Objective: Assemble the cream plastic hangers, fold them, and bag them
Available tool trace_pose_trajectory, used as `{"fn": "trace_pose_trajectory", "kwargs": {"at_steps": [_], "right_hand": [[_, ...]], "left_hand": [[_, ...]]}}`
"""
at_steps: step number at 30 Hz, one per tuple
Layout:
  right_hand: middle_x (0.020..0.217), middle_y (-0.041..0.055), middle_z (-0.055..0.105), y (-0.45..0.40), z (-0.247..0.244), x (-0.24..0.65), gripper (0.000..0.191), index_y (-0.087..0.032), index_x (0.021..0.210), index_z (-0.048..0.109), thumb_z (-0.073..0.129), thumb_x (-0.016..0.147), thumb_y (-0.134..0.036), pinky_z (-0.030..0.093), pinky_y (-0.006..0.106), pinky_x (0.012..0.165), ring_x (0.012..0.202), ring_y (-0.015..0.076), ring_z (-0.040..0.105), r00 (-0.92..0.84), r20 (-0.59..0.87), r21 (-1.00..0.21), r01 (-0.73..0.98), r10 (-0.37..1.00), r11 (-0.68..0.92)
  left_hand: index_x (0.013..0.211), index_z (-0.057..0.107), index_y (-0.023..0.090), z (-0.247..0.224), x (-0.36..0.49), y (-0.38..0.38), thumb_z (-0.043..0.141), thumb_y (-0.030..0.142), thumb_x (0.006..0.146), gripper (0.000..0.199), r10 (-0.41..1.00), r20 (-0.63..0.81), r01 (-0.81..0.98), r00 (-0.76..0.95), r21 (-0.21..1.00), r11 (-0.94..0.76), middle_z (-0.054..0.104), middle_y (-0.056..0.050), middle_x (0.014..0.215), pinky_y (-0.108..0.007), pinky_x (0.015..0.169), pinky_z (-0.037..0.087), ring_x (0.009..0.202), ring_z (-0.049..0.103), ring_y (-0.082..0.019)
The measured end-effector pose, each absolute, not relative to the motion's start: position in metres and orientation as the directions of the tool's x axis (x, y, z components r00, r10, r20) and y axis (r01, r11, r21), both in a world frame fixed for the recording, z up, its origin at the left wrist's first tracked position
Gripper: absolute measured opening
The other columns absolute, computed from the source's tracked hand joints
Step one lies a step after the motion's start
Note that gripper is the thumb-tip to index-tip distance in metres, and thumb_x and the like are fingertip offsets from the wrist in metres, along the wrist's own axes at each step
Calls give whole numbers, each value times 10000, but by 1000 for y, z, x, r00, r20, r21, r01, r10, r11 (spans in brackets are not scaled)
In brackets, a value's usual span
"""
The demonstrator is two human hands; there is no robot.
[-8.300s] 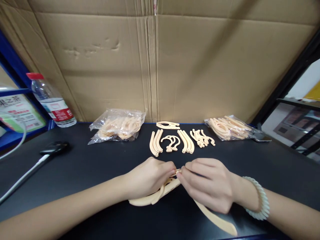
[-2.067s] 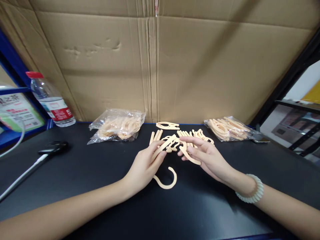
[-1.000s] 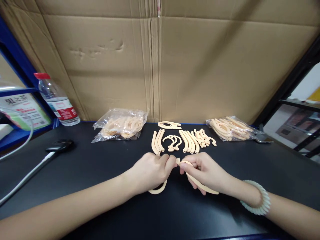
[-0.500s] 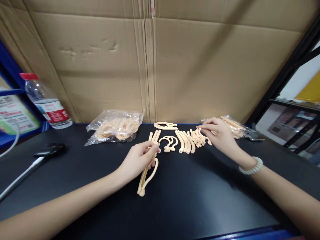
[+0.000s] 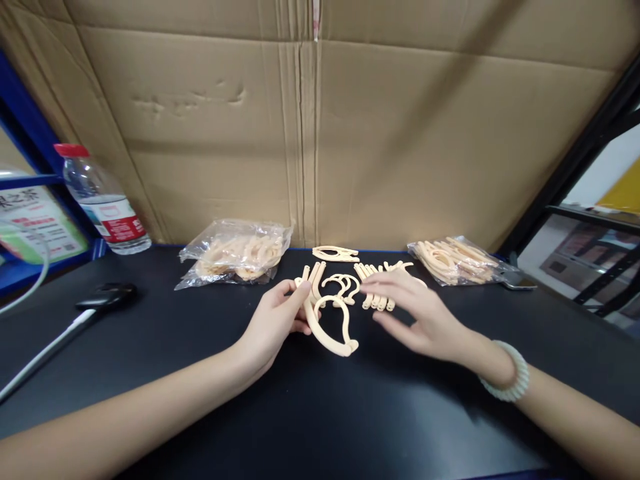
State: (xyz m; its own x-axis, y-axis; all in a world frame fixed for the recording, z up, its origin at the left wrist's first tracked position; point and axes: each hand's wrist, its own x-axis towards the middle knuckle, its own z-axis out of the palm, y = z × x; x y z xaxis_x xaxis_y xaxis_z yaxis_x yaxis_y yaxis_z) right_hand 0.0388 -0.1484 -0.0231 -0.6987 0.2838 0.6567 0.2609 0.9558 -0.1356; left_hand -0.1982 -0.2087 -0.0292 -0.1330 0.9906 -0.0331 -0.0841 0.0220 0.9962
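My left hand (image 5: pixel 277 313) is closed around a beige plastic folding hanger (image 5: pixel 327 341), gripping it by one end. Its curved arm and hook face right, above the black table. To the right, my right hand (image 5: pixel 417 310) hovers with thumb and fingers apart, and nothing shows between them. It partly covers a row of curved hanger arms (image 5: pixel 375 301) and a pile of small pieces (image 5: pixel 400 265). Between my hands lie several loose hooks (image 5: pixel 343 287). More straight-looking arms (image 5: pixel 317 273) rest just behind my left fingers.
A folded hanger (image 5: pixel 335 253) lies at the back. Clear bags of beige parts stand left (image 5: pixel 235 253) and right (image 5: pixel 453 259). Further left are a water bottle (image 5: pixel 113 213) and a black device (image 5: pixel 107 297) on a white cable. A cardboard wall (image 5: pixel 210 133) closes off the back.
My right hand has come left and nearer from the small pieces, its fingers opening from a pinch. The hanger in my left hand has turned, so its hook now points right.
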Motion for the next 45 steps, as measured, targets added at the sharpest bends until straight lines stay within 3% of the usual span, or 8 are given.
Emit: {"fn": "trace_pose_trajectory", "kwargs": {"at_steps": [8, 13, 17, 21, 30, 35, 40, 45], "right_hand": [[1042, 93, 687, -173, -24, 26, 235, -142, 1141, 614, 514, 961, -254, 453, 393, 864, 961, 222, 529, -891, 447, 109, 144, 81, 984], [811, 48, 640, -169, -32, 27, 171, -157, 897, 636, 533, 949, -282, 406, 375, 848, 845, 189, 533, -845, 510, 31, 204, 160, 979], [766, 22, 616, -169, -35, 28, 171, -157, 841, 609, 544, 946, -276, 377, 344, 810, 723, 146, 527, -811, 545, -6, 249, 212, 969], [749, 11, 601, -171, -36, 26, 179, -160, 803, 587, 529, 949, -246, 352, 324, 781, 710, 137, 513, -841, 520, 81, 222, 149, 972], [686, 3, 573, -180, -35, 21, 234, -149, 765, 572, 484, 970, -222, 313, 324, 712, 653, 133, 454, -860, 505, 187, 195, 76, 963], [693, 5, 559, -177, -39, 22, 267, -162, 754, 573, 500, 969, -303, 336, 314, 728, 639, 127, 452, -846, 510, 34, 201, 156, 979], [721, -1, 582, -178, -41, 22, 222, -179, 805, 604, 546, 945, -342, 360, 317, 762, 648, 121, 466, -834, 490, -205, 173, 254, 963], [647, -8, 570, -176, -32, 22, 167, -174, 808, 665, 601, 909, -290, 391, 281, 639, 599, 115, 483, -746, 518, -460, 169, 418, 872]], "left_hand": [[845, 517, 154, -31, -190, -215, 578, 455, 884, 310, 996, 3, -39, -93, 999, -6, 667, -8, 676, -169, 472, 494, 519, 591, -85], [1250, 430, 208, -36, -195, -214, 582, 374, 895, 420, 939, 279, 143, -200, 957, -254, 584, -122, 1260, -350, 729, 608, 975, 671, -210], [1280, 478, 225, -37, -200, -217, 618, 223, 876, 428, 691, 703, 666, 167, 437, -605, 487, -109, 1405, -503, 1080, 400, 1361, 392, -287], [1141, 576, 189, -36, -198, -223, 563, 199, 931, 211, 466, 604, 653, 646, -121, -748, 638, -67, 1259, -529, 1179, 173, 1346, 421, -269], [800, 542, 181, -36, -192, -224, 376, 267, 1012, 283, 503, 454, 636, 736, -207, -744, 619, 7, 742, -427, 1021, 370, 698, 586, -152], [787, 510, 187, -38, -193, -223, 367, 265, 1009, 275, 514, 399, 614, 759, -181, -768, 584, 12, 717, -316, 686, 419, 598, 526, -151], [784, 514, 194, -35, -193, -225, 373, 260, 1002, 268, 524, 403, 612, 751, -127, -780, 588, 17, 707, -304, 631, 374, 586, 512, -140], [770, 551, 203, -27, -196, -224, 395, 133, 983, 273, 348, 465, 531, 814, -352, -771, 611, 26, 672, -310, 635, 347, 601, 515, -134]]}}
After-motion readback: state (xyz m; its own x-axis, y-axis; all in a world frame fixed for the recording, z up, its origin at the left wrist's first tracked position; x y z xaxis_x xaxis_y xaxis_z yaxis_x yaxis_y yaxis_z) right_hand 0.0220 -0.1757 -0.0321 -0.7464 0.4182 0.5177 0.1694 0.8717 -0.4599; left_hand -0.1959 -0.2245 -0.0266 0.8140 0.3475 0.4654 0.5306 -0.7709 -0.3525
